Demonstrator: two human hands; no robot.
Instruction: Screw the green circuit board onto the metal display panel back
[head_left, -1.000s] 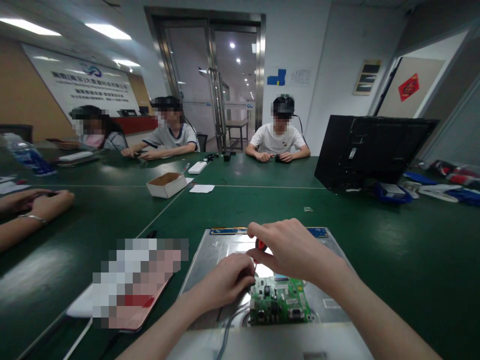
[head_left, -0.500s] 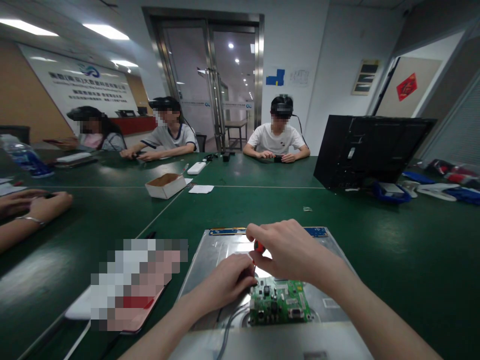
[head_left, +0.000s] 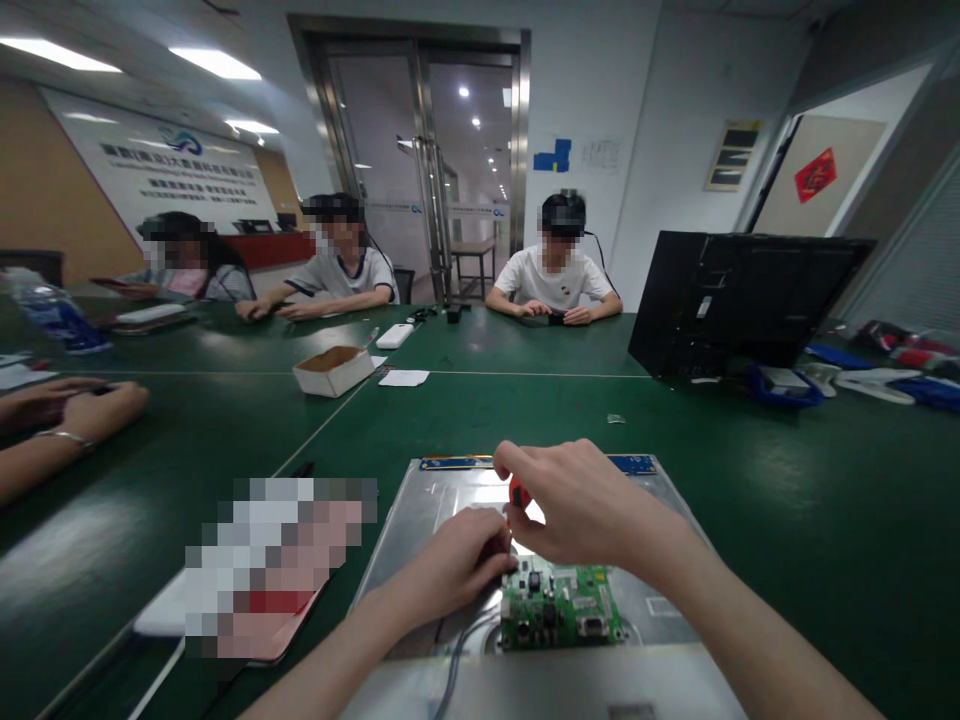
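Observation:
A screwdriver (head_left: pixel 517 492) with a red and black handle stands roughly upright in my right hand (head_left: pixel 581 500), whose fingers are closed on it. Most of the handle and the shaft are hidden by my hands. Just to the left, my left hand (head_left: pixel 457 560) is curled, its fingertips pressed together beside the top left corner of a green circuit board (head_left: pixel 559 605). What those fingertips hold, if anything, cannot be made out. The board sits on a silver metal panel (head_left: pixel 405 530) lying flat on the table, with a blue strip board (head_left: pixel 634 464) along its far edge.
A grey cable (head_left: pixel 452 665) runs from the board's left side. Left of the panel lie a pink phone-like item (head_left: pixel 300 610) and a blurred white one. A small open box (head_left: pixel 334 375) stands farther off; a black monitor casing (head_left: pixel 742 300) is at right. Co-workers sit around the green table (head_left: pixel 787 480).
The screwdriver's handle has turned, showing red and black differently, while my right fingers shifted slightly. My left hand has stayed nearly in place at the board's corner.

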